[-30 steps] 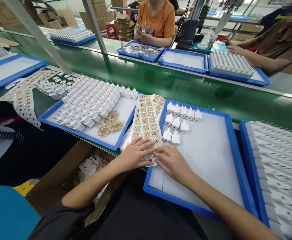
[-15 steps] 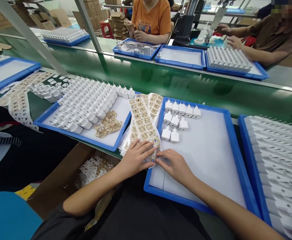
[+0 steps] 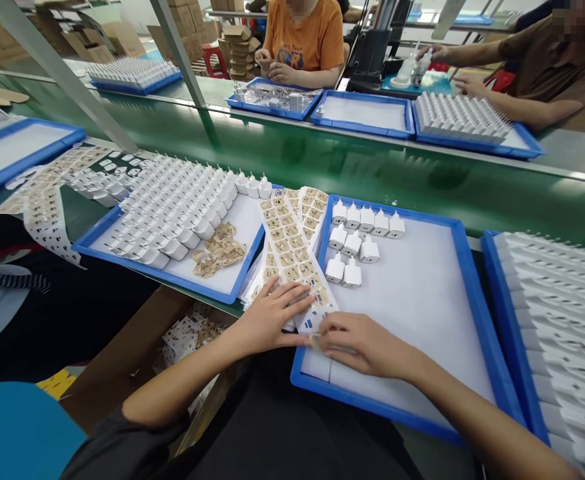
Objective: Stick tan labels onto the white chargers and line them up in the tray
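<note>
A blue tray of white chargers sat at the left. The left hand lay flat, fingers spread, pressing the label sheet down. The right hand pinched a small label at the sheet's near end, over the blue tray edge.

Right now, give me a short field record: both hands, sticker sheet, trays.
left hand: flat on the sticker sheet, pressing it down
right hand: fingers pinched on one sticker at the sheet's near end
sticker sheet: lies across the left rim of the middle tray
white chargers: ten in the middle tray's far left corner
left tray: rows of chargers, a loose sticker pile
</note>
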`<state>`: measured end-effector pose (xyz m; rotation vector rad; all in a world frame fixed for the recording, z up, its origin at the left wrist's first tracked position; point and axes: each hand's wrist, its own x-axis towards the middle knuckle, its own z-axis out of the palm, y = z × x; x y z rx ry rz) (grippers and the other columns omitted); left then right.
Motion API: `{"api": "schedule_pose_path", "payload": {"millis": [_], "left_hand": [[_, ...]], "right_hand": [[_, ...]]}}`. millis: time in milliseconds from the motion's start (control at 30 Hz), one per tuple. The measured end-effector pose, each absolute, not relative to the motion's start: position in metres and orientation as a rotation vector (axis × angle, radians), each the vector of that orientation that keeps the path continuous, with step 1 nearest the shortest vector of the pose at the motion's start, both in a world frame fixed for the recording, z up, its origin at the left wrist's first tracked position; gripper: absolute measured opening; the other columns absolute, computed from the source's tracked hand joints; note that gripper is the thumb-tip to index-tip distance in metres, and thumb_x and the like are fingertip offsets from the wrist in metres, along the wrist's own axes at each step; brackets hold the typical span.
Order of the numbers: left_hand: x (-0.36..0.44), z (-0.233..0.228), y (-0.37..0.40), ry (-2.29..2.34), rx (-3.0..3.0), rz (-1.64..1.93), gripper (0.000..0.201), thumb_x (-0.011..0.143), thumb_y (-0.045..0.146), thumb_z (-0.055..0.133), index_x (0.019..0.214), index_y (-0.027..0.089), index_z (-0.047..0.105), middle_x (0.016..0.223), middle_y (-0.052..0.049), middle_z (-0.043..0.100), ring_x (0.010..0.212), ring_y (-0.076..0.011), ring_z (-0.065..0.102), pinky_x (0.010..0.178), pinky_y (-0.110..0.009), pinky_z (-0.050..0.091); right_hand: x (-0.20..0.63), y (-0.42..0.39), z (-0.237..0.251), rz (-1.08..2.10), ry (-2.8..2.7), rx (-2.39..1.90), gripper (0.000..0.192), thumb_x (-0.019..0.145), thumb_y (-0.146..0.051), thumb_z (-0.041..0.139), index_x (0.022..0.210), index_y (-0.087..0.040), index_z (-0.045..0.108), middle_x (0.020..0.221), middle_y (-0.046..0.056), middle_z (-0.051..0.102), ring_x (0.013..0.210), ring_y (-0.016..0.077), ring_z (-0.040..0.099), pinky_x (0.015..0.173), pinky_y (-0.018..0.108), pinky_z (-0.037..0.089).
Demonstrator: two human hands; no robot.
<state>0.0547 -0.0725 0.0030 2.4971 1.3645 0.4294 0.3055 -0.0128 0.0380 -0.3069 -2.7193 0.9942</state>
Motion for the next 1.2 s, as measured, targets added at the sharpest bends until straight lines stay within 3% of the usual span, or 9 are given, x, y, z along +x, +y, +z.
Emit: {"api": "schedule_pose_path", "payload": {"millis": [100,267,433,500,633,733,867,967,1200], "left_hand": [[0.047,0.019,-0.065,1.273,2.440,0.425,0.083,0.080,0.072,0.060,0.148,0.028,0.044,0.149,-0.011,0.051,0.139,-0.0310,0.045,0.121,-0.053,0.021],[0.019,0.052,0.002,1.540,2.406,0.581,0.041,0.097,0.049,0.053,0.128,0.024,0.064,0.131,-0.009,0.066,0.122,-0.0269,0.059,0.107,-0.047,0.042],[-0.028,0.060,0.115,2.066,2.436,0.588,0.051,0.088,0.006,0.050,0.136,0.019,0.056,0.148,-0.013,0.050,0.140,-0.0312,0.039,0.116,-0.054,0.024],[-0.039,0.057,0.146,2.087,2.434,0.526,0.053,0.080,0.002,0.056,0.130,0.017,0.060,0.148,-0.014,0.050,0.142,-0.0336,0.033,0.116,-0.056,0.020],[-0.045,0.053,0.166,2.092,2.402,0.522,0.021,0.077,0.008,0.063,0.096,0.015,0.070,0.118,-0.017,0.066,0.126,-0.0345,0.045,0.108,-0.054,0.027],[-0.044,0.062,0.157,2.157,2.342,0.614,0.013,0.083,0.015,0.062,0.094,0.013,0.068,0.105,-0.018,0.067,0.119,-0.0351,0.047,0.103,-0.053,0.031],[-0.031,0.081,0.111,2.141,2.202,0.833,0.033,0.087,0.034,0.066,0.113,0.015,0.061,0.115,-0.015,0.066,0.111,-0.0317,0.056,0.093,-0.045,0.045],[-0.005,0.082,0.051,1.680,1.900,1.130,0.049,0.084,0.051,0.070,0.121,0.022,0.056,0.109,-0.008,0.068,0.094,-0.0243,0.065,0.081,-0.037,0.053],[0.074,0.041,-0.040,1.069,1.521,1.320,0.061,0.074,0.062,0.076,0.115,0.021,0.054,0.102,-0.009,0.066,0.088,-0.0212,0.065,0.075,-0.032,0.054]], "right_hand": [[0.317,-0.019,0.057,1.235,-2.619,-0.457,0.010,0.096,-0.020,0.056,0.094,-0.025,0.065,0.095,0.005,0.069,0.086,0.0172,0.067,0.077,0.028,0.055],[0.328,-0.039,0.062,1.086,-2.449,-0.679,0.012,0.096,-0.017,0.054,0.092,-0.026,0.061,0.081,0.004,0.068,0.073,0.0192,0.066,0.063,0.030,0.055],[0.324,-0.052,0.055,0.880,-2.288,-0.750,0.014,0.093,-0.015,0.057,0.096,-0.027,0.063,0.078,0.003,0.068,0.067,0.0194,0.065,0.059,0.031,0.055],[0.323,-0.055,0.052,0.801,-2.240,-0.761,0.016,0.092,-0.014,0.058,0.102,-0.027,0.064,0.078,0.003,0.069,0.066,0.0196,0.065,0.058,0.031,0.056],[0.329,-0.062,0.047,0.759,-2.159,-0.752,0.018,0.092,-0.012,0.059,0.101,-0.026,0.066,0.082,0.004,0.071,0.072,0.0204,0.067,0.061,0.031,0.057],[0.338,-0.066,0.041,0.820,-2.072,-0.823,0.015,0.092,-0.014,0.060,0.096,-0.026,0.066,0.082,0.005,0.070,0.073,0.0210,0.067,0.060,0.031,0.057],[0.346,-0.069,0.032,0.907,-1.991,-0.885,0.011,0.092,-0.018,0.061,0.090,-0.027,0.068,0.087,0.006,0.069,0.080,0.0226,0.068,0.067,0.033,0.059],[0.344,-0.069,0.031,0.930,-1.954,-0.902,0.010,0.091,-0.020,0.064,0.087,-0.027,0.069,0.096,0.008,0.067,0.084,0.0222,0.069,0.070,0.032,0.059],[0.319,-0.067,0.053,1.111,-1.721,-0.770,0.012,0.094,-0.015,0.059,0.094,-0.025,0.066,0.081,0.005,0.065,0.078,0.0202,0.064,0.069,0.033,0.054]]}}
